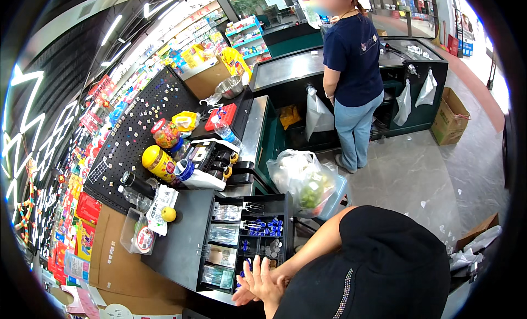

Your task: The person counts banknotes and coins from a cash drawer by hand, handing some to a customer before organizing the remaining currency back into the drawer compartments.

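Note:
My left hand (264,282) lies across my right hand (243,296), its fingers spread and nothing seen in them. The right hand's fingers stretch out flat below; its palm is mostly hidden. Both hands are above the near end of an open cash drawer (290,214). Banknotes (222,255) lie in the drawer's left-hand row of slots, under wire clips. Loose coins (273,248) and several small blue-wrapped pieces (275,227) fill compartments beside them. A flat dark counter surface (181,245) borders the drawer.
On the counter stand a yellow apple (168,214), a clear plastic tub (134,232), a black flask (138,185) and a yellow jar (158,162). A bulging plastic bag (304,179) sits beyond the drawer. A person (354,68) stands at another checkout counter (288,74).

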`<state>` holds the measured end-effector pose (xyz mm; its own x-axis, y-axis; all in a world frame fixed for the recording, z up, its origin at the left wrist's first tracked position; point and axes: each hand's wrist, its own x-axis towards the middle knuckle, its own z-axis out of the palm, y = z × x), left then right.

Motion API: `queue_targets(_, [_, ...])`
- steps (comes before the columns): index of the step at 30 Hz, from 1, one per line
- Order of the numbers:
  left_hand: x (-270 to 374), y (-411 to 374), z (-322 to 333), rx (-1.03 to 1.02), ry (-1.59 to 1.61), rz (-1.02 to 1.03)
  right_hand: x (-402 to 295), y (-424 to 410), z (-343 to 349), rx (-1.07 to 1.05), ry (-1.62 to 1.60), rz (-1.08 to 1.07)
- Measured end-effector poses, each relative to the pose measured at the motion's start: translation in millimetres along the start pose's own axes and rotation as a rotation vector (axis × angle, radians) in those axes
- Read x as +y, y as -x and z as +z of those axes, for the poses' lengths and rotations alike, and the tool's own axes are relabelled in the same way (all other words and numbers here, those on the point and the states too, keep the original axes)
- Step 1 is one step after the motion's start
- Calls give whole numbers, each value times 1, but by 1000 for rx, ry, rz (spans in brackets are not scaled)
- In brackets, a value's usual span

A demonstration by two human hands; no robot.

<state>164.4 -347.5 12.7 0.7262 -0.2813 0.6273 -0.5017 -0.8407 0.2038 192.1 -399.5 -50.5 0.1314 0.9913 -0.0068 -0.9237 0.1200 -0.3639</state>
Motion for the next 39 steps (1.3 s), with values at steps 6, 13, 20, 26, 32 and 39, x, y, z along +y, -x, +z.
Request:
queue_targets(6, [-18,4,-15,47,-88,-221,4,0,1,40,-69,20])
queue_targets(13, [-23,17,-8,-153,-191,-314,-23,36,2,381,-12,-144])
queue_targets(20, [-16,29,14,-112,264,-372,-162,114,43,341,-77,-805])
queue_targets(26, [-19,32,12,-197,113,-344,-197,166,147,149,416,-1330])
queue_targets(32, [-17,33,12,-194,73,-301,-167,159,118,-231,746,-648])
queue_targets(39, [-18,31,17,-195,83,-294,-153,129,15,721,496,-435])
